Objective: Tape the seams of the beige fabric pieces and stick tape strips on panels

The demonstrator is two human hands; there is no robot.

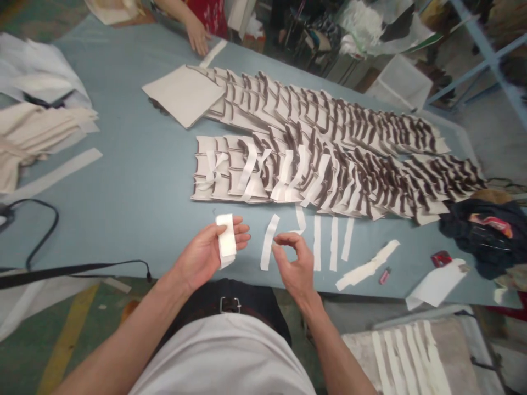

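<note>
My left hand (206, 249) is turned palm up, with the thumb pressing a small stack of cream-white strips (226, 237) against the fingers. My right hand (295, 263) is bent into a pinch, thumb and forefinger tips close together. Those fingertips are right at the edge of a white strip (268, 247); whether they grip it I cannot tell. Beyond both hands, overlapping rows of beige panels with dark brown edges (230, 181) lie on the table, several loose white strips (284, 175) draped over them.
On the blue-grey table (135, 181), a torn cream strip (368, 265), a pink lighter (385, 276) and a red item (441, 258) lie to the right. A dark cloth bundle (486, 236) is farther right. Across the table, another person's hand (197, 35) rests near a beige panel (185, 96).
</note>
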